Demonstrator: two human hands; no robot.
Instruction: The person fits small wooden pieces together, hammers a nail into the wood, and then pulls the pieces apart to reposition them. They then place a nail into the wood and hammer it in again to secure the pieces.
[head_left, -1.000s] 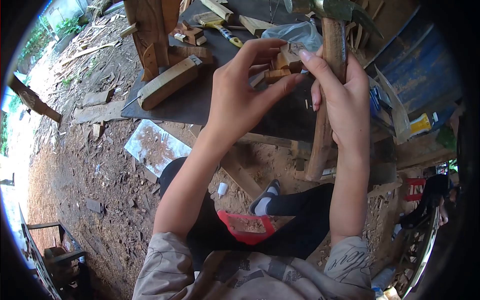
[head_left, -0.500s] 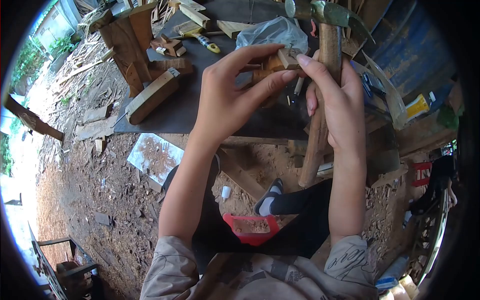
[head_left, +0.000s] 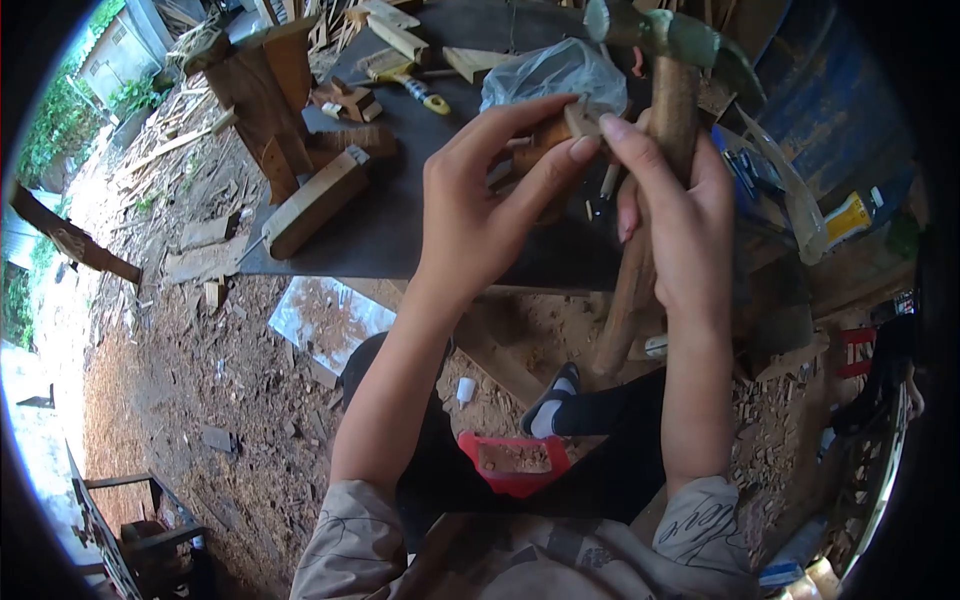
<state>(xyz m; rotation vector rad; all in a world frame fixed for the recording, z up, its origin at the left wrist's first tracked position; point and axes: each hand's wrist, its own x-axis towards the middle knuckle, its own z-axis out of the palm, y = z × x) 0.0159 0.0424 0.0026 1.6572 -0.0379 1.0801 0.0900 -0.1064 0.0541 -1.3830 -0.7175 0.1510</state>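
Observation:
My left hand [head_left: 490, 180] pinches a small light wood block [head_left: 580, 120] between thumb and fingers above the dark tabletop. In my right hand [head_left: 680, 200] is a claw hammer [head_left: 676, 95], its wooden handle upright in the palm and its metal head at the top. The right thumb and fingertip reach over to the block's right end and touch it. Whatever lies between those fingertips is too small to make out. Behind the block, partly hidden by my left hand, is a piece of brown wood [head_left: 530, 150].
On the dark table [head_left: 400, 230] are a plastic bag [head_left: 555, 75], a yellow-handled brush [head_left: 415, 88], a wooden plane-like block [head_left: 318, 200] and wood offcuts. A yellow packet [head_left: 847, 218] is at right. Below are a red stool [head_left: 512, 465], a white cup [head_left: 465, 389] and wood chips.
The view has shifted slightly, so most things appear a little further right. Both hands keep their holds on the block and hammer, with only small finger movement.

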